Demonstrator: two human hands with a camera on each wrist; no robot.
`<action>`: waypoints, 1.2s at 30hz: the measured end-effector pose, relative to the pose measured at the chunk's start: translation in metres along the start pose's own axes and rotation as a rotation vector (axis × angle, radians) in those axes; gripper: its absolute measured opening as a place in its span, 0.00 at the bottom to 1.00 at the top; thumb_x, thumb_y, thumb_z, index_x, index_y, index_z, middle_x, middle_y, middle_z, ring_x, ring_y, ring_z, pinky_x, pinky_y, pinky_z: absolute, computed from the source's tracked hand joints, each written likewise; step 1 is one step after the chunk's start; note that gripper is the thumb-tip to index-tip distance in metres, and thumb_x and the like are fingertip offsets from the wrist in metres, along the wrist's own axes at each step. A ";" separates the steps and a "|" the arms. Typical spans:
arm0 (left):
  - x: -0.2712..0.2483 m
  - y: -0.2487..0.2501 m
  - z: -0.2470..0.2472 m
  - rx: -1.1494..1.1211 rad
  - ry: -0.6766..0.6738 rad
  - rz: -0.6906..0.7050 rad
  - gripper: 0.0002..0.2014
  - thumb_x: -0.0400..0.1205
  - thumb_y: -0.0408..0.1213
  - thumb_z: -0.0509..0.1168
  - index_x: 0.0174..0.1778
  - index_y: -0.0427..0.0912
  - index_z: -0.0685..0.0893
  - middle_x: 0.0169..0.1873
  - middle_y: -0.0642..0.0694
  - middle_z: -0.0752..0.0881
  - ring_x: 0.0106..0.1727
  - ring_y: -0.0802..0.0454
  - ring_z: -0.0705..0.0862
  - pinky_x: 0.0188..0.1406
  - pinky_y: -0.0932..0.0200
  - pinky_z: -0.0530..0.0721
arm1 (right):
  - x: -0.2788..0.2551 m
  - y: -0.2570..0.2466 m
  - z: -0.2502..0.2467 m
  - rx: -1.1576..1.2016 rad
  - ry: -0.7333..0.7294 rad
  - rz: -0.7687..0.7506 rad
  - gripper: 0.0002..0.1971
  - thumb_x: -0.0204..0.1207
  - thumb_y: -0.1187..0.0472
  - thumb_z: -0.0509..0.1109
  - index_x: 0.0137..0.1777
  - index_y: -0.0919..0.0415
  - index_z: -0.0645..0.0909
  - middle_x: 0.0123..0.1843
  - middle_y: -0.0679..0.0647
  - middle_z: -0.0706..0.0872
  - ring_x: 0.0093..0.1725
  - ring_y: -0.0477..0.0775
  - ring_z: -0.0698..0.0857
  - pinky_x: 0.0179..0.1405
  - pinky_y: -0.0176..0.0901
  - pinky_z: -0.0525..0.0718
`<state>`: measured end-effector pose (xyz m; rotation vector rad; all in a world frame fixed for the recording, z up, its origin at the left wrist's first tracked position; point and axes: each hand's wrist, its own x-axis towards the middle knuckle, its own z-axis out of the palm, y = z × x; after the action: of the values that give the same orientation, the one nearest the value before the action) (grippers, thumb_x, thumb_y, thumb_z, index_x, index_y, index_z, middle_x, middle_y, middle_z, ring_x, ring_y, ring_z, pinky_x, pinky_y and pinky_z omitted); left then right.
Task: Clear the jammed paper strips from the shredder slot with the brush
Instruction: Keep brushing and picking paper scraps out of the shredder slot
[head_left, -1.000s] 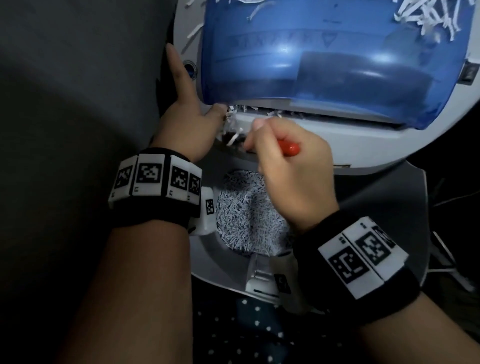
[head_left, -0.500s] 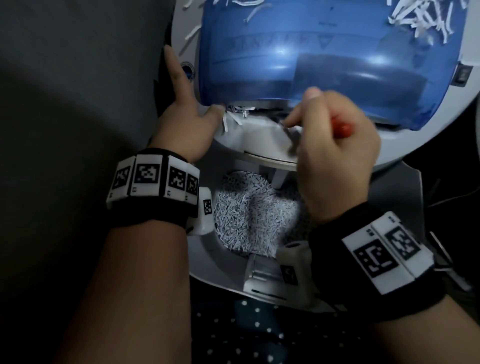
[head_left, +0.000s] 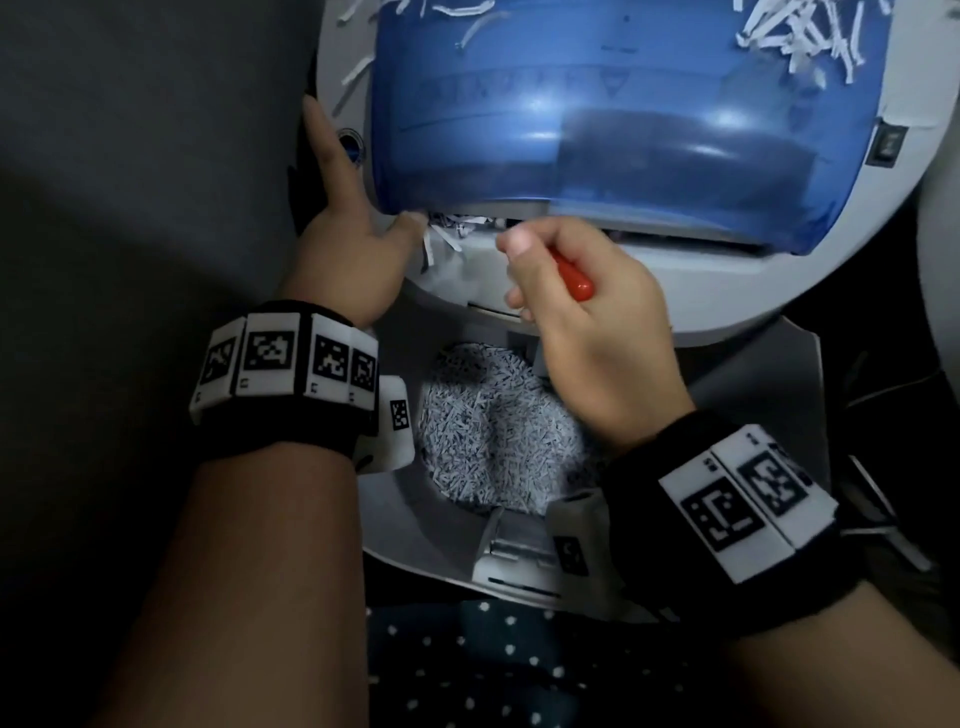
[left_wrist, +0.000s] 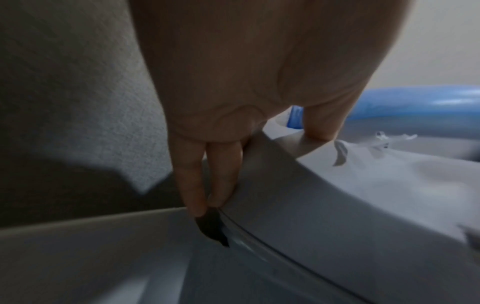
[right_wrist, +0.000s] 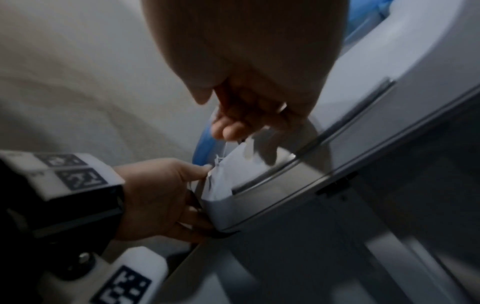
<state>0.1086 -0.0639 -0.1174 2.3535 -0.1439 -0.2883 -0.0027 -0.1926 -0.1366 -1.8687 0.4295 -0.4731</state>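
From the head view, the brush (head_left: 570, 276), its red handle showing, is being gripped in the curled right hand (head_left: 587, 322) at the shredder (head_left: 649, 270) slot, beside jammed paper strips (head_left: 451, 235). At the left wrist, the shredder's edge is being clasped by the left hand (left_wrist: 233, 86). At the right wrist, little is being shown beyond curled fingers (right_wrist: 228, 127).

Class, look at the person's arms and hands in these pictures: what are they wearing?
Both forearms are bare, with no sleeves. Each wrist carries a black band ringed with white square blocks printed with black pixel-pattern markers. A white camera housing with its own small marker hangs under each wrist. The hands wear no gloves.
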 end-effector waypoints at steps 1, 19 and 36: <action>0.000 0.000 0.000 0.000 0.002 0.001 0.46 0.88 0.42 0.60 0.85 0.54 0.28 0.74 0.45 0.79 0.60 0.47 0.83 0.58 0.61 0.71 | 0.001 -0.003 -0.001 0.064 0.044 0.020 0.10 0.84 0.52 0.66 0.42 0.50 0.86 0.31 0.44 0.84 0.37 0.49 0.85 0.41 0.49 0.82; 0.002 -0.001 -0.002 -0.008 -0.023 0.019 0.46 0.88 0.43 0.60 0.84 0.53 0.27 0.74 0.58 0.75 0.62 0.59 0.78 0.58 0.67 0.66 | -0.003 0.002 0.020 0.021 -0.070 0.004 0.09 0.83 0.51 0.67 0.57 0.51 0.86 0.47 0.44 0.89 0.48 0.44 0.86 0.54 0.46 0.84; 0.001 0.000 -0.001 0.014 -0.021 0.023 0.46 0.88 0.42 0.60 0.85 0.51 0.27 0.78 0.40 0.74 0.67 0.41 0.80 0.56 0.64 0.66 | 0.000 -0.016 0.009 0.328 0.086 -0.053 0.20 0.84 0.58 0.63 0.30 0.62 0.83 0.20 0.43 0.76 0.26 0.42 0.75 0.33 0.38 0.71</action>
<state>0.1101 -0.0631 -0.1170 2.3612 -0.1841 -0.3020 0.0034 -0.1800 -0.1239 -1.5498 0.3377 -0.6224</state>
